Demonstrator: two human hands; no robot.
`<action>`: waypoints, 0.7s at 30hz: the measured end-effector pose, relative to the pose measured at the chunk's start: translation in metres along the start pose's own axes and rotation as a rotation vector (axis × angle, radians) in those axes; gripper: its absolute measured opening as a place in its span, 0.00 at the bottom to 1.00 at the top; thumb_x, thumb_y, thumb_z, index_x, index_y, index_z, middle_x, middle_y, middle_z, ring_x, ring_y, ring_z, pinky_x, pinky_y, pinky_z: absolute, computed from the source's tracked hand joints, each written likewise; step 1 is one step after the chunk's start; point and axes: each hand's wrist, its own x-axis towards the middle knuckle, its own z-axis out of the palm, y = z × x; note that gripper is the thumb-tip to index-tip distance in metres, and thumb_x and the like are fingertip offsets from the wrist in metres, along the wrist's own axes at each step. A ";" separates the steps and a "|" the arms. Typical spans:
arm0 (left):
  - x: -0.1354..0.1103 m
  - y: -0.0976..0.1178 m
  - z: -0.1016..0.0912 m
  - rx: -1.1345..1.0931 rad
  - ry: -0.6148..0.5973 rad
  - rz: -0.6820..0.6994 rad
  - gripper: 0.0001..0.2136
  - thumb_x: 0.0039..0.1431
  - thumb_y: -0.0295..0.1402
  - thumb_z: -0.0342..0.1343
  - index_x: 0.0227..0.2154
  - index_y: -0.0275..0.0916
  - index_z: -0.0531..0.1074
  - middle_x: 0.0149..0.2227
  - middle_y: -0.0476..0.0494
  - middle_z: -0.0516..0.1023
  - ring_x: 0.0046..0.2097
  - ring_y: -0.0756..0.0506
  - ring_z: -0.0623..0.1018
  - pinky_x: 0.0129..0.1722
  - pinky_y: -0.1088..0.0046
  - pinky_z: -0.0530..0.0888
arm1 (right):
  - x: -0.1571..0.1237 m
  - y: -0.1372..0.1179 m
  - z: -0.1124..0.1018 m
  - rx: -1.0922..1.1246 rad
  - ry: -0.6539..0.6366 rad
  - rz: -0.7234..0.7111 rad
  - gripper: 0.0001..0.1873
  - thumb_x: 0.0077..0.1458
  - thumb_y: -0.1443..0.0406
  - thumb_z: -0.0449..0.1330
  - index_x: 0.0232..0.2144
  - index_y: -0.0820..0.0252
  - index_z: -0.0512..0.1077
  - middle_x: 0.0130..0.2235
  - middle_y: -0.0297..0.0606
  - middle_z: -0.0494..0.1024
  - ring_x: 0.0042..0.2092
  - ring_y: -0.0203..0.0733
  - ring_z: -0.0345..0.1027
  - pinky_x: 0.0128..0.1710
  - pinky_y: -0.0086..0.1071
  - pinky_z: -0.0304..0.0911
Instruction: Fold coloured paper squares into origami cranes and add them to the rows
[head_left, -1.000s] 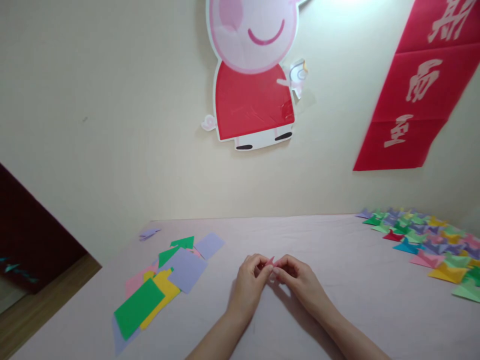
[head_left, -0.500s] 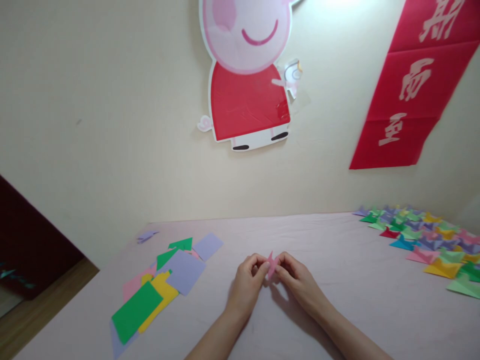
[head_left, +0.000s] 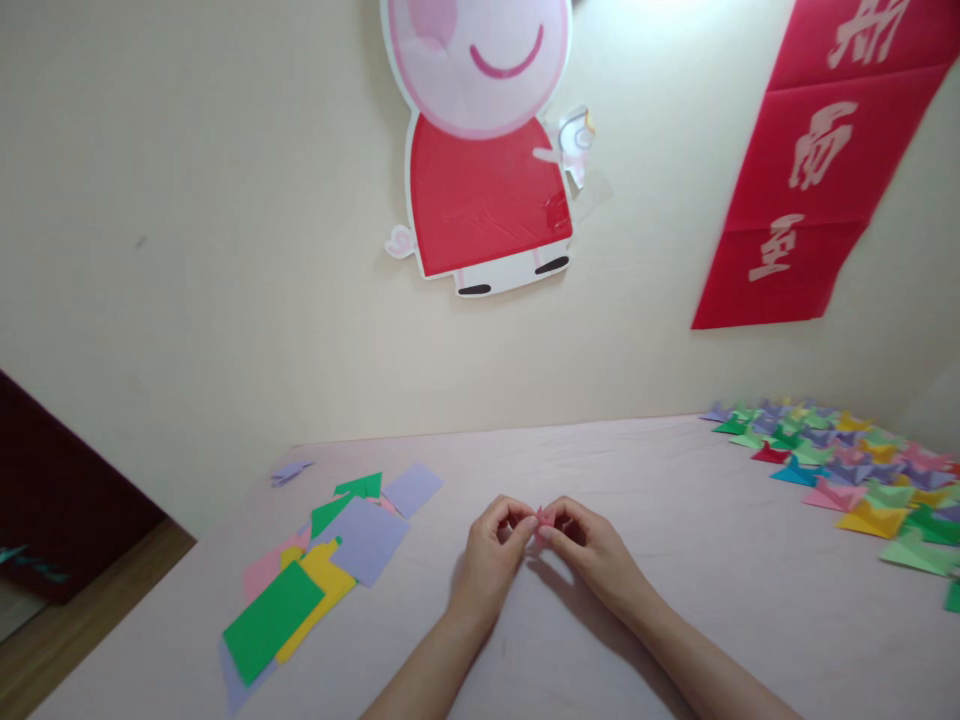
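Observation:
A small piece of folded pink paper [head_left: 543, 520] is pinched between my two hands, just above the pale pink cloth. My left hand [head_left: 498, 545] grips its left side between thumb and fingers. On the right side, the thumb and forefinger of my right hand [head_left: 586, 540] close on it. Most of the paper is hidden behind my fingertips; only a little pointed part shows between them.
Left of my hands lie loose paper sheets: green [head_left: 274, 620], purple [head_left: 367, 540] and yellow [head_left: 319, 590]. Several folded paper figures [head_left: 870, 518] stand in rows on the right. The cloth-covered surface [head_left: 570, 650] meets a wall with a pig cutout [head_left: 487, 200] and a red banner [head_left: 787, 170].
My fingers have shifted on the pink paper, and less of it shows than before. The whole view has moved slightly with the head.

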 end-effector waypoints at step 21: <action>0.000 0.006 0.006 -0.176 0.023 -0.037 0.09 0.55 0.38 0.57 0.28 0.37 0.73 0.28 0.48 0.74 0.34 0.46 0.72 0.37 0.72 0.68 | 0.001 -0.004 -0.001 0.079 -0.019 0.048 0.14 0.50 0.55 0.63 0.22 0.60 0.73 0.24 0.34 0.74 0.29 0.38 0.63 0.29 0.30 0.58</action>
